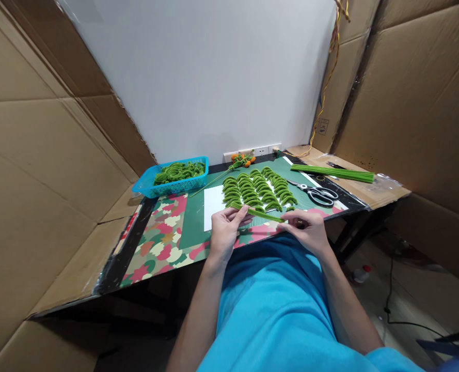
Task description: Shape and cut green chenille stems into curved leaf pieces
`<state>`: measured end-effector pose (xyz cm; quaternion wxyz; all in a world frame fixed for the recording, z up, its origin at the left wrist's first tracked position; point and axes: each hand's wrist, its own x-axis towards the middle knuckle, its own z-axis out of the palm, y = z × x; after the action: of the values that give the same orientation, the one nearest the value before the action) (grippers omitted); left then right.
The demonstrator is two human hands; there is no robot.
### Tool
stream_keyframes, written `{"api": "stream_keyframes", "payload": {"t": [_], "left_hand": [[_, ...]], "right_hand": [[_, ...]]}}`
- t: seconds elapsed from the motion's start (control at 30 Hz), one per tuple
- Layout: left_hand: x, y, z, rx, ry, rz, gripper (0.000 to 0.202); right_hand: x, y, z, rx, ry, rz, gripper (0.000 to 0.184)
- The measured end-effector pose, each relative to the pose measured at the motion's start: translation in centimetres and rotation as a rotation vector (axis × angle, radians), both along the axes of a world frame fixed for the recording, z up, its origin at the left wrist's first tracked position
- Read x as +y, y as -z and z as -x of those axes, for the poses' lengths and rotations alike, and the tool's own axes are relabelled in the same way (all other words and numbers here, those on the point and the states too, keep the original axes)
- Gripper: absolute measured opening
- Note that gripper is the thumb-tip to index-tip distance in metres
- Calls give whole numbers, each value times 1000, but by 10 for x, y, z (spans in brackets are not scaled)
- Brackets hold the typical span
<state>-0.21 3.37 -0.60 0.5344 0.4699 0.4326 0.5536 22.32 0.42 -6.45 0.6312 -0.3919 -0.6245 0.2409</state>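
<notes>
Between my two hands stretches a short length of green pipe cleaner [267, 214], perhaps several strands side by side. My left hand [228, 227] pinches its left end between thumb and fingers. The right end is gripped by my right hand [305, 229]. Just beyond my hands, rows of curved green pipe-cleaner pieces [250, 191] lie on a white sheet [212, 201]. One more curved piece lies close to my right hand. Black-handled scissors [317, 193] rest to the right of the rows, blades pointing left.
A blue basket [144, 183] of green loops stands at the back left. Orange flowers on a green stem [243, 160] lie behind the rows. A bundle of long green pipe cleaners [333, 172] sits at the right. Cardboard walls [418, 93] flank the table; a green mat [192, 222] covers its middle.
</notes>
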Motion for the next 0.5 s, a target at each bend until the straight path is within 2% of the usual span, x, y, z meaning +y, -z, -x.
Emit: {"api": "stream_keyframes", "payload": {"t": [0.07, 0.2, 0.5], "left_hand": [[0, 0, 0, -2, 3, 2, 50], [1, 0, 0, 3, 3, 5, 52], [0, 2, 0, 19, -7, -3, 48]], "right_hand": [[-1, -1, -1, -1, -12, 14, 18], [-1, -2, -1, -29, -24, 8, 11], [-1, -3, 3, -70, -40, 6, 10]]}}
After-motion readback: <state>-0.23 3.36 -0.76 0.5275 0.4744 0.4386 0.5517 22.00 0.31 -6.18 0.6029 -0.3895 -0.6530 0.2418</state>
